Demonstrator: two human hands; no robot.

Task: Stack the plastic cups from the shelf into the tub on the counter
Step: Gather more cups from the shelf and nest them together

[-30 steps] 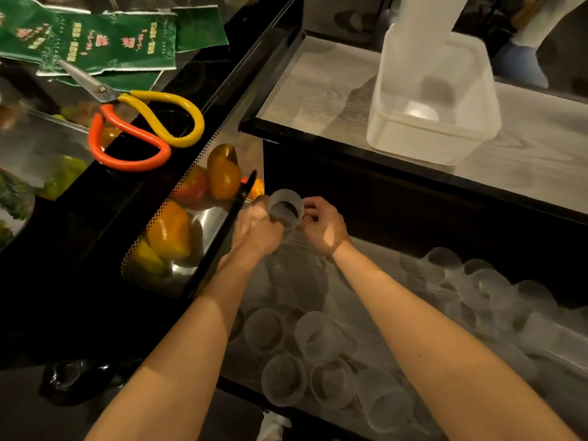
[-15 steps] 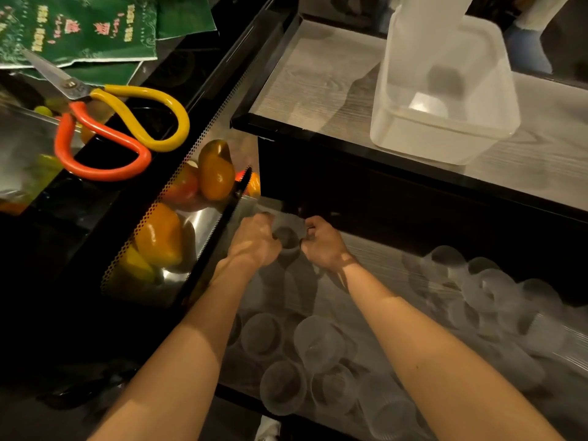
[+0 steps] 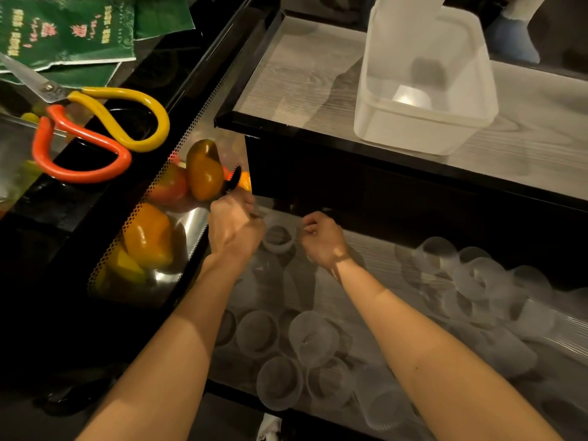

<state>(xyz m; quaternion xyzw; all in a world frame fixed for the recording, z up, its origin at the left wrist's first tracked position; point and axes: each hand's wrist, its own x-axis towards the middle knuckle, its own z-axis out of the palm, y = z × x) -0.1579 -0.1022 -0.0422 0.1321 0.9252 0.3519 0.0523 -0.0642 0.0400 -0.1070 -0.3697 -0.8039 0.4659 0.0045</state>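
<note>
Curled fingers of the left hand [image 3: 235, 227] pinch the near-left rim of a translucent cup [image 3: 278, 239]. The right hand [image 3: 321, 238] is curled just beside the cup's other side, and through the blur I cannot tell whether it actually grips.

Nearest the camera, under both forearms, loose cups [image 3: 280, 381] crowd the front edge of the shelf [image 3: 366, 246], some upright and some tipped. A forearm dragged low on the way out could, I judge, sweep one off that edge. The pinched cup looks thin and slick, so a one-sided hold may let it twist free or buckle.

Directly above the hands, the black edge of the counter [image 3: 302, 74] overhangs. Lifting straight up risks clipping the cup against it, so the path should come toward the person first. Further cups [image 3: 477, 276] lie heaped to the right on the shelf.

Beyond, the tub [image 3: 423, 135] stands on the counter, up and to the right of the grip and well apart from it. A pale column rises inside it, likely stacked cups, though it is too hazy to confirm.
</note>
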